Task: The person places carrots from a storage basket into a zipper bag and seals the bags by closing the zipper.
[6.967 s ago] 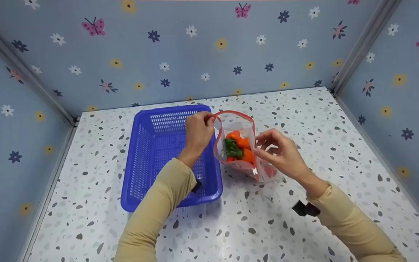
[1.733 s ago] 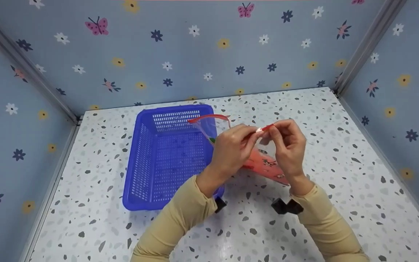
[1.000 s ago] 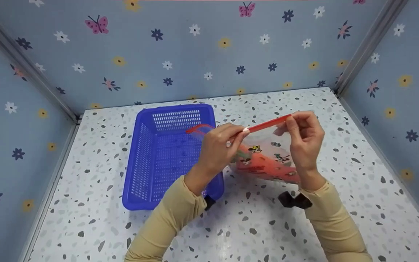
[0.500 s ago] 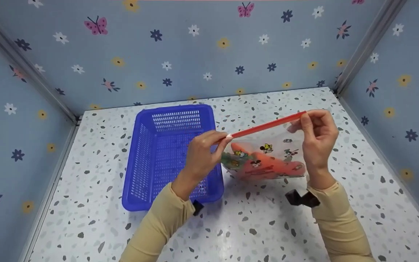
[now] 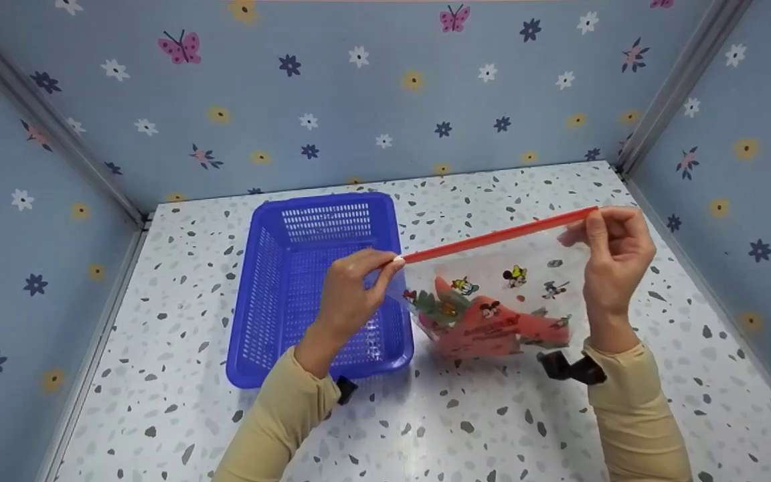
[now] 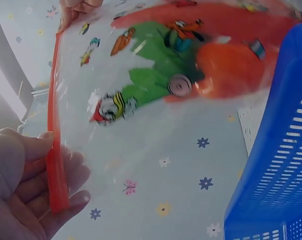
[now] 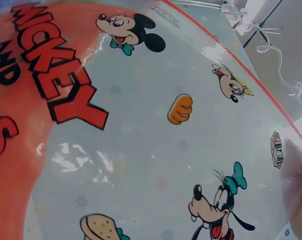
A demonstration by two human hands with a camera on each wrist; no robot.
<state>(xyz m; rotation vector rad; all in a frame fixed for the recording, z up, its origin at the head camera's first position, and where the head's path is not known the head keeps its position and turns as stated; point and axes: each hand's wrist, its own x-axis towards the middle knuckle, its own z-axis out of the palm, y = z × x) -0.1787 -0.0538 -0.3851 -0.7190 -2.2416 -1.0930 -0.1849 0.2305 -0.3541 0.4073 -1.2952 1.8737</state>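
Note:
A clear zip bag (image 5: 536, 268) with cartoon prints and a red zip edge hangs between both hands, right of the blue basket. Through its plastic show orange-red pieces (image 5: 486, 331) and a green leafy part (image 6: 155, 65). My left hand (image 5: 353, 291) pinches the red zip (image 5: 492, 239) near its left end, above the basket's right side. A small white spot shows at those fingertips. At the zip's right end, my right hand (image 5: 616, 268) pinches the upper corner. The zip is stretched straight, tilting up to the right. The right wrist view is mostly filled by the printed plastic.
A blue perforated plastic basket (image 5: 241, 321) stands on the speckled white table (image 5: 178, 415), left of the bag. Flower-patterned panels (image 5: 332, 94) enclose the back and sides. White cord (image 7: 270, 47) appears beyond the bag in the right wrist view.
The bag's mouth, gaping earlier with orange and green contents visible, is drawn into one line. My left hand has slid leftward along the zip; my right hand has moved right with its corner.

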